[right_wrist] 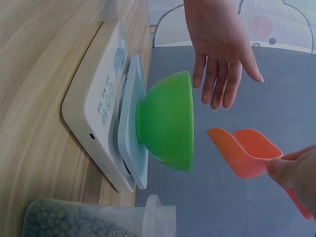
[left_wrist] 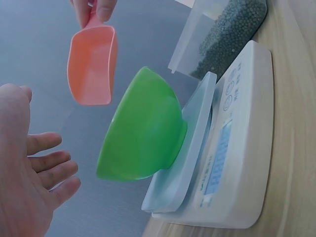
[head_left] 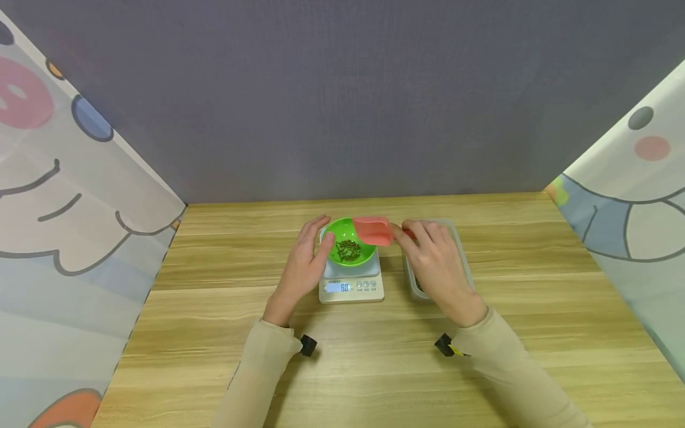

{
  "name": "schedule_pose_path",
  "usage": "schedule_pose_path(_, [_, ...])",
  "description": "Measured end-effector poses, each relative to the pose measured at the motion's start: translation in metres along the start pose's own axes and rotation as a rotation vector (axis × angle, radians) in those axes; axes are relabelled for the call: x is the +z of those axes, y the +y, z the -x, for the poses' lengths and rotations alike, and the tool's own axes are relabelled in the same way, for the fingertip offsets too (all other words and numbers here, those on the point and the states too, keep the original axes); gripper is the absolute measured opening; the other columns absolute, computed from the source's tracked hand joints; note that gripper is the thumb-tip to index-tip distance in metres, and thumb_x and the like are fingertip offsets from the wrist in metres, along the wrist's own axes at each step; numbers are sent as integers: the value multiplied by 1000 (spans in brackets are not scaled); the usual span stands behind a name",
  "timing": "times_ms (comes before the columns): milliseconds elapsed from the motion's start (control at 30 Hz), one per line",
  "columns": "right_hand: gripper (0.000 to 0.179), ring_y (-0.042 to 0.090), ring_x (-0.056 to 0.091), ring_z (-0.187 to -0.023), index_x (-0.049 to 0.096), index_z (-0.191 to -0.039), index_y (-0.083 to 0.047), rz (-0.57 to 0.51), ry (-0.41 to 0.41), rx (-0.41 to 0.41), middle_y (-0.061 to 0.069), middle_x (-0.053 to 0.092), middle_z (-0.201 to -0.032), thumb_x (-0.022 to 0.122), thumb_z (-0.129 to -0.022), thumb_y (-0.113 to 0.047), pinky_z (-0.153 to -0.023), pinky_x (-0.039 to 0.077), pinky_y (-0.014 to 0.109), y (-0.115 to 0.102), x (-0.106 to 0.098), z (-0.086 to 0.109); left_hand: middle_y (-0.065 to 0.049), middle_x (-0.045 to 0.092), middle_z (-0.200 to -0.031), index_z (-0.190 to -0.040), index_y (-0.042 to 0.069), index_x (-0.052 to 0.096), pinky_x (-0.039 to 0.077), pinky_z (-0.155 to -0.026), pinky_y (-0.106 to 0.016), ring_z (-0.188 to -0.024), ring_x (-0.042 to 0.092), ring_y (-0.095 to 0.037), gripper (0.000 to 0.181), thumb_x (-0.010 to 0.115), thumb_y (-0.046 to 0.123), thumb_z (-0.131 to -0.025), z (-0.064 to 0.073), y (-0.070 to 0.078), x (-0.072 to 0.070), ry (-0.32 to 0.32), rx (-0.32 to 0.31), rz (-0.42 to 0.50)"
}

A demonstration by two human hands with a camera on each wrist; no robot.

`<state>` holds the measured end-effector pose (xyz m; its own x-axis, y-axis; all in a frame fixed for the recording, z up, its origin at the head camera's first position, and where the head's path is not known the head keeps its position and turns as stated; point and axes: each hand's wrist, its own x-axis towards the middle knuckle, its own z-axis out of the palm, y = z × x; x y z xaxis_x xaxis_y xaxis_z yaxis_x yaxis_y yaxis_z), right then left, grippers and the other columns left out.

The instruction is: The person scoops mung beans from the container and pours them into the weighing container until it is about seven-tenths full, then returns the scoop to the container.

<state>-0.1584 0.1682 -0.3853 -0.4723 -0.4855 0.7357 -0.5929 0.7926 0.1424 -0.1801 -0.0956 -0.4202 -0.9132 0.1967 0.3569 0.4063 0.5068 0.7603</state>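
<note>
My right hand [head_left: 436, 261] grips the handle of a red scoop [head_left: 373, 230], holding it above the right rim of a green bowl [head_left: 342, 227]. In the left wrist view the inside of the scoop [left_wrist: 92, 66] shows bare. Small dark green beans [head_left: 349, 251] lie at the bottom of the bowl. The bowl stands on a white digital scale [head_left: 351, 295], whose display reads about 80, the decimal point too small to read. To the left of the bowl is my left hand [head_left: 304, 261], fingers extended and holding nothing; the right wrist view shows it apart from the bowl.
A clear plastic container [head_left: 464, 255] of the same beans [left_wrist: 232, 37] stands right of the scale, partly under my right hand. The wooden table [head_left: 214, 267] meets a grey partition [head_left: 342, 107] behind, with cartoon-printed panels [head_left: 637, 196] at both sides.
</note>
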Motion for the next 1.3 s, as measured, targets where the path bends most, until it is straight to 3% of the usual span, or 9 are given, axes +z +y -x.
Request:
schedule_pose_path(133, [27, 38, 60, -90, 73, -121, -1, -9, -7, 9, 17, 66, -100, 66, -95, 3, -77, 52, 49, 2, -2, 2, -13, 45, -158, -152, 2, 46, 33, -123, -50, -147, 42, -32, 53, 41, 37, -112, 0, 3, -1, 1, 12, -6])
schedule_pose_path(433, [27, 38, 60, -88, 76, -111, 0, -89, 59, 60, 17, 68, -96, 80, -86, -8, -78, 53, 49, 8, -3, 9, -15, 45, -158, -151, 3, 47, 32, -123, -51, -147, 41, -33, 51, 42, 35, -111, 4, 2, -5, -10, 10, -21])
schedule_pose_path(567, [22, 38, 60, -88, 76, -111, 0, -117, 66, 111, 17, 67, -97, 71, -97, -17, -75, 51, 49, 14, -7, 16, -12, 43, -160, -152, 5, 46, 32, -123, -52, -148, 40, -33, 52, 42, 36, -112, 7, -1, -9, -24, -10, -25])
schedule_pose_path(667, [30, 38, 58, -85, 76, -111, 0, -137, 80, 139, 18, 67, -97, 60, -104, -24, -73, 50, 51, 19, -11, 22, -13, 42, -160, -153, 5, 45, 32, -123, -53, -148, 39, -33, 52, 41, 37, -112, 9, -1, -13, -28, -21, -37])
schedule_pose_path(967, [38, 39, 55, -82, 76, -113, 0, -167, 97, 224, 20, 67, -97, 55, -107, -31, -70, 43, 52, 35, -20, 49, -15, 43, -159, -152, 3, 46, 31, -122, -55, -148, 40, -35, 52, 44, 36, -111, 19, -13, -21, -30, -29, -58])
schedule_pose_path(1300, [46, 43, 51, -79, 76, -109, 3, -144, 104, 263, 23, 64, -94, 53, -107, -36, -69, 39, 49, 49, -28, 77, -16, 44, -158, -151, 3, 48, 32, -121, -58, -147, 40, -38, 50, 46, 34, -111, 29, -21, -28, -25, -53, -72])
